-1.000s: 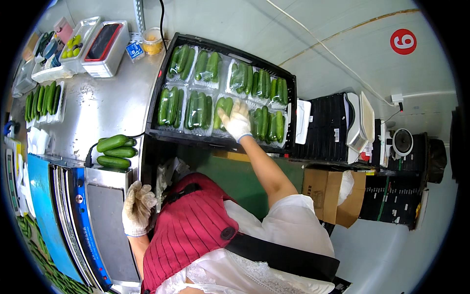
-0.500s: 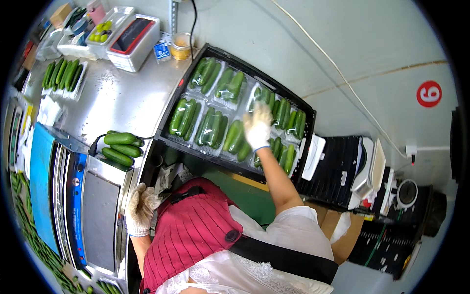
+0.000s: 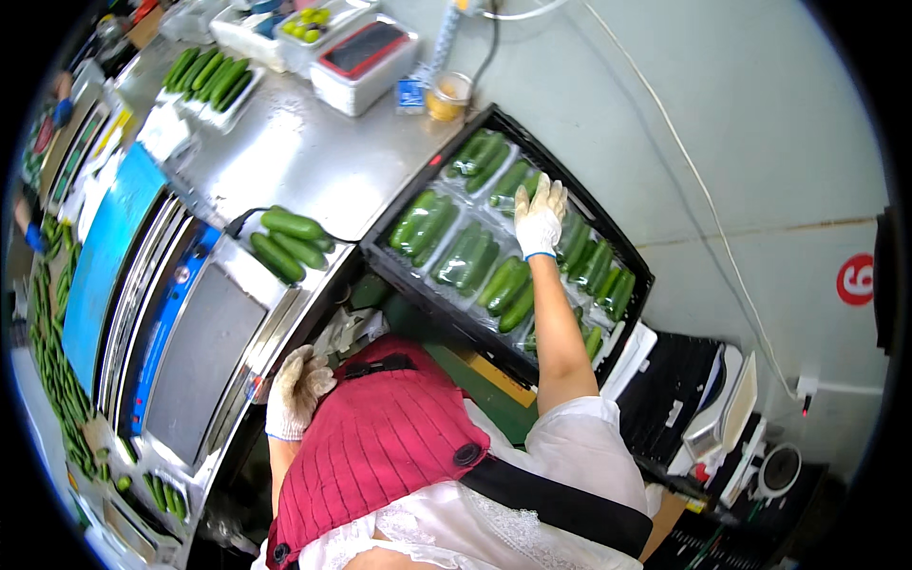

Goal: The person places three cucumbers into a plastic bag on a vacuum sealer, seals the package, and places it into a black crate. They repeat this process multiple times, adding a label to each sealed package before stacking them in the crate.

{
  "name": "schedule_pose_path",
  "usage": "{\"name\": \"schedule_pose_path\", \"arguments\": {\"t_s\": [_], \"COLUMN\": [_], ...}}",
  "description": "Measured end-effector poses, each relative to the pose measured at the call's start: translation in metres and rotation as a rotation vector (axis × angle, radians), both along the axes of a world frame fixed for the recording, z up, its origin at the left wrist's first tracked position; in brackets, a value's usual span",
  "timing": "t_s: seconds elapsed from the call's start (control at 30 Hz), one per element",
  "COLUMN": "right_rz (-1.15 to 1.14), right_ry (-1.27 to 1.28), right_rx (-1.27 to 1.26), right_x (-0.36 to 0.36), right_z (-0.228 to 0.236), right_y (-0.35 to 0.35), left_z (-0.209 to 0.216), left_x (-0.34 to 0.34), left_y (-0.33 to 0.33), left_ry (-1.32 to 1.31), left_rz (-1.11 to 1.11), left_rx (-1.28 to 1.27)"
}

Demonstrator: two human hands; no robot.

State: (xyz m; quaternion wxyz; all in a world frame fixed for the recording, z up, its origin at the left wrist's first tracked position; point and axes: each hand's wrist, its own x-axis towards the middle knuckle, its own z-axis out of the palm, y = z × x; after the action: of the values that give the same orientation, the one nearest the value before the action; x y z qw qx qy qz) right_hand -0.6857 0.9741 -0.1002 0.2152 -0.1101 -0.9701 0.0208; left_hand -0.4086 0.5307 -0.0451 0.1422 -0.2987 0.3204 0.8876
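Observation:
My right hand [image 3: 540, 217], in a white glove, reaches over a black crate [image 3: 446, 306] with its fingers stretched and a little spread. Below it lie clear-wrapped packs of cucumbers [image 3: 465, 257]; the hand covers part of a pack in the far row and appears to rest on it. My gloved left hand [image 3: 300, 391] hangs low beside the steel table's edge, near my red apron [image 3: 380, 437]. Its fingers are loosely bent and apart, with nothing visible in them.
Loose cucumbers [image 3: 294, 240] lie on the steel table [image 3: 313, 152] by a wrapping machine [image 3: 204, 351]. Farther back are a tray of cucumbers [image 3: 214, 81] and a plastic box with a phone [image 3: 366, 62] on top. At far left, another person's blue-gloved hand [image 3: 36, 237] shows.
The whole view has turned, so the crate and table appear shifted. My right hand has moved toward the crate's far row, fingers more spread. My left hand stays low by the table.

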Motion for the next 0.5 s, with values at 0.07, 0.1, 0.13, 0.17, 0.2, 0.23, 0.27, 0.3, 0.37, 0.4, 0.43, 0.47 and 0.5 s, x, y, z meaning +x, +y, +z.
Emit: {"name": "schedule_pose_path", "arguments": {"t_s": [0.07,0.1,0.13,0.17,0.2,0.23,0.27,0.3,0.37,0.4,0.43,0.47,0.5], "right_rz": [0.043,0.093,0.143,0.164,0.148,0.241,0.149,0.034,0.013,0.1,0.177,0.29,0.383], "right_ry": [-0.038,-0.043,-0.053,-0.01,-0.119,-0.022,-0.162,-0.283,-0.308,-0.228,-0.15,-0.133,-0.125], "right_rx": [0.065,0.091,-0.094,-0.295,-0.175,0.543,0.163,0.014,0.085,0.087,0.083,-0.005,-0.13], "right_x": [-0.016,-0.018,-0.018,-0.011,-0.009,-0.015,-0.019,-0.014,-0.018,-0.013,0.0,0.011,0.033], "right_z": [-0.022,-0.038,-0.028,-0.028,-0.021,-0.077,-0.045,-0.006,-0.007,-0.003,0.004,0.01,0.024], "right_y": [-0.012,0.0,-0.01,-0.014,-0.013,0.089,0.022,-0.005,0.007,0.0,-0.018,-0.036,-0.074], "left_z": [-0.007,-0.01,-0.036,-0.029,-0.039,-0.033,-0.05,-0.068,-0.092,-0.098,-0.103,-0.108,-0.114], "left_x": [0.01,0.012,0.024,0.027,0.038,0.034,0.065,0.081,0.102,0.114,0.127,0.139,0.152], "left_y": [-0.012,-0.015,-0.029,-0.027,-0.029,-0.036,-0.036,-0.029,-0.034,-0.034,-0.04,-0.047,-0.05], "left_ry": [-0.038,-0.002,0.128,0.068,-0.064,-0.074,-0.111,-0.185,-0.221,-0.238,-0.255,-0.295,-0.362], "left_rz": [0.012,0.029,-0.028,0.03,0.056,-0.022,0.052,0.135,0.191,0.248,0.296,0.337,0.385], "left_rx": [-0.069,-0.04,0.064,-0.008,-0.149,-0.188,-0.217,-0.201,-0.147,-0.135,-0.125,-0.133,-0.188]}}
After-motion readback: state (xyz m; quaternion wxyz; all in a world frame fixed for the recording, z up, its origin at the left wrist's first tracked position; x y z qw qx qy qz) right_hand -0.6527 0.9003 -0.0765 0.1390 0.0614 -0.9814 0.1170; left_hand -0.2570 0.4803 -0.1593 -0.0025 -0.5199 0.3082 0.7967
